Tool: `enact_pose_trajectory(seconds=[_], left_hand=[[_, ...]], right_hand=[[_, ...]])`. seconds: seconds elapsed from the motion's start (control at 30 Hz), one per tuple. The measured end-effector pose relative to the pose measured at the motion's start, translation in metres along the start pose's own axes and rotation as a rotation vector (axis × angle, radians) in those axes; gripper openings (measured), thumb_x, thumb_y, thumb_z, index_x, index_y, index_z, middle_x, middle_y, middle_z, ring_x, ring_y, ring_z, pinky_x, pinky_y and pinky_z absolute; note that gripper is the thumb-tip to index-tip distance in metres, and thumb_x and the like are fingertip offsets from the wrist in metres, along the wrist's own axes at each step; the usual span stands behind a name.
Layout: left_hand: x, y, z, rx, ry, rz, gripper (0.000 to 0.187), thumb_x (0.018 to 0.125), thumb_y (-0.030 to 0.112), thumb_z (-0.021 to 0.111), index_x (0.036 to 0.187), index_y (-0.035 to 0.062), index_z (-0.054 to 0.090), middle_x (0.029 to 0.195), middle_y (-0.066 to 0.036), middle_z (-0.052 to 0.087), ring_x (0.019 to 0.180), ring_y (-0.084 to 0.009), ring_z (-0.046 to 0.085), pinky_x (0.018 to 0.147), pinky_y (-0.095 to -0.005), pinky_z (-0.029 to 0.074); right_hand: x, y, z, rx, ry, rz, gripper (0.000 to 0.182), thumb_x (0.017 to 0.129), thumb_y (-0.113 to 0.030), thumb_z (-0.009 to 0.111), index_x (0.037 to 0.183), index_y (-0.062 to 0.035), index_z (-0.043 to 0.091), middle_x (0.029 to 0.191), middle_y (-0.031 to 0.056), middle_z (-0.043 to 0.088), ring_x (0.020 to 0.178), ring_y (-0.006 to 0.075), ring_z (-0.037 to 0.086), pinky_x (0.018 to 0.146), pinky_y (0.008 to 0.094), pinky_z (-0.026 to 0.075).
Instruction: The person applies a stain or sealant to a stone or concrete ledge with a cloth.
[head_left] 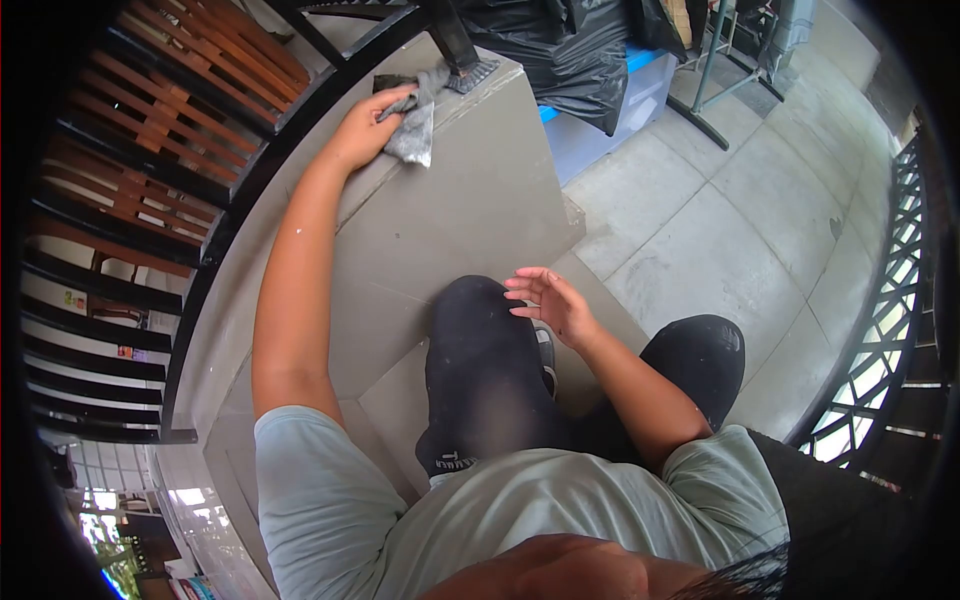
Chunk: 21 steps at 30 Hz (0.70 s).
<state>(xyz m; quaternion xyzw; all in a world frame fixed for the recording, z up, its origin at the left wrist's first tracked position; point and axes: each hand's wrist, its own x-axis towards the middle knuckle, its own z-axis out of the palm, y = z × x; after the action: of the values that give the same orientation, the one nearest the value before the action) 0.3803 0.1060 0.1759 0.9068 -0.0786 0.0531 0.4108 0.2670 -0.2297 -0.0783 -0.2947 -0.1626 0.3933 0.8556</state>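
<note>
My left hand (368,130) is closed on a grey, smudged cloth (412,135) at the top of the tiled ledge (390,185). Part of the cloth hangs over the ledge's edge, close to the foot of a black metal railing post (462,60). My right hand (552,305) is held above my knee with its fingers apart and nothing in them. Below it, part of a shoe (545,355) shows beside my dark trouser leg (485,350).
Black railing bars (110,240) run along the left, with brown wooden slats (170,120) behind them. A black plastic bag (570,60) lies over a blue-lidded bin (620,125) at the top. A metal stand (705,105) is on the tiled floor (720,240). A lattice fence (870,320) curves along the right.
</note>
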Motion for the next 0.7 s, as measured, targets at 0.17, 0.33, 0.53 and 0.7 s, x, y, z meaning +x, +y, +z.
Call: enact_pose_trajectory(seconds=[0.17, 0.33, 0.53, 0.7], left_hand=[[-0.065, 0.017, -0.001, 0.182, 0.017, 0.101, 0.051, 0.087, -0.007, 0.05, 0.135, 0.0003, 0.064, 0.147, -0.012, 0.059, 0.138, -0.0224, 0.052, 0.116, -0.0334, 0.038], [-0.078, 0.028, 0.004, 0.162, 0.033, 0.07, 0.048, 0.091, -0.003, 0.054, 0.138, 0.002, 0.062, 0.15, -0.011, 0.057, 0.142, -0.024, 0.05, 0.118, -0.0344, 0.036], [-0.062, 0.031, 0.001, 0.229, -0.055, 0.095, 0.039, 0.097, 0.002, 0.056, 0.136, -0.003, 0.059, 0.159, -0.009, 0.049, 0.141, -0.0194, 0.048, 0.114, -0.0318, 0.037], [-0.019, 0.025, -0.009, 0.285, -0.145, 0.058, 0.032, 0.098, 0.003, 0.057, 0.127, -0.0075, 0.062, 0.156, -0.01, 0.052, 0.124, -0.0154, 0.057, 0.107, -0.0306, 0.043]], right_hand=[[-0.004, -0.001, 0.003, -0.01, -0.008, 0.01, 0.054, 0.107, -0.049, 0.043, 0.137, -0.0063, 0.055, 0.135, 0.0139, 0.063, 0.122, 0.0228, 0.061, 0.102, 0.0424, 0.051], [-0.003, 0.001, 0.006, -0.001, -0.025, 0.02, 0.06, 0.104, -0.054, 0.045, 0.139, -0.0066, 0.053, 0.138, 0.0147, 0.06, 0.126, 0.0269, 0.059, 0.104, 0.0457, 0.05], [-0.002, 0.003, 0.016, -0.008, -0.054, 0.035, 0.062, 0.103, -0.056, 0.046, 0.139, -0.0062, 0.053, 0.138, 0.0158, 0.06, 0.126, 0.0281, 0.059, 0.104, 0.0462, 0.049], [0.004, 0.01, 0.018, 0.021, -0.038, 0.048, 0.057, 0.105, -0.052, 0.044, 0.139, -0.0057, 0.053, 0.137, 0.0154, 0.061, 0.124, 0.0257, 0.059, 0.103, 0.045, 0.05]])
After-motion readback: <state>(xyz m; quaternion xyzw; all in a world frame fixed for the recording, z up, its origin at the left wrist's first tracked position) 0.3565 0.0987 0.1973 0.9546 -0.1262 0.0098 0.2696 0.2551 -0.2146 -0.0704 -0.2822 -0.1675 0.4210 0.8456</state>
